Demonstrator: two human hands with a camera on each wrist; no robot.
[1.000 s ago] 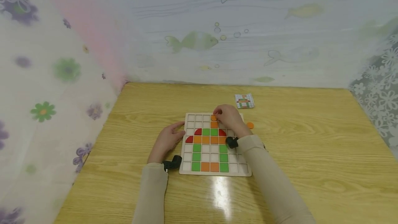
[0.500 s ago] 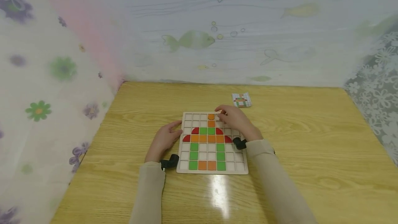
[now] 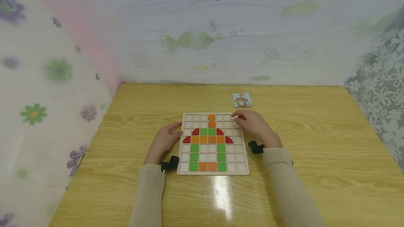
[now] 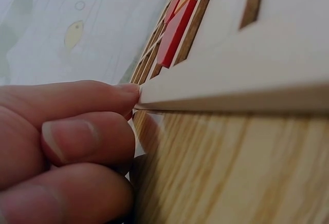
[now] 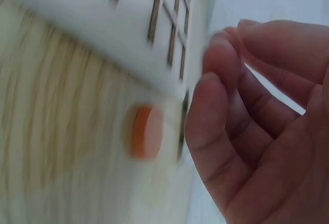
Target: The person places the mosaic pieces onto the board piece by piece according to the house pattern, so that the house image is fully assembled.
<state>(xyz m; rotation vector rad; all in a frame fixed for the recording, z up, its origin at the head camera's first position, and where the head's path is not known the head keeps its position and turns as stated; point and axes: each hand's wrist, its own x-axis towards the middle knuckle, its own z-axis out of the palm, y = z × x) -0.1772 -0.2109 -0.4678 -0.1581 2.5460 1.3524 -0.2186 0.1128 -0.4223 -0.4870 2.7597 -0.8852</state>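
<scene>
My left hand (image 3: 162, 143) rests beside the left edge of a wooden grid board (image 3: 207, 157), relaxed fingers at its rim. In the left wrist view a fingertip (image 4: 126, 91) touches the board's edge. Green squares (image 3: 194, 157), orange squares (image 3: 211, 124) and red rounded-corner pieces (image 3: 228, 139) sit in the cells. An orange disc (image 3: 211, 117) lies in the top row. Over the board's upper right corner is my right hand (image 3: 257, 125), fingers loosely bent and holding nothing. A second orange disc (image 5: 146, 133) lies on the table near it, hidden in the head view.
A small card (image 3: 242, 99) printed with a coloured grid pattern lies behind the board. The wooden table (image 3: 315, 132) extends to both sides, with a fish-print wall covering (image 3: 252, 59) along its back edge. A black wrist mount (image 3: 256, 147) sits on each arm.
My right hand has let go of the orange disc in the top row and moved right, off the cells to the board's upper right corner. My left hand stays at the left edge.
</scene>
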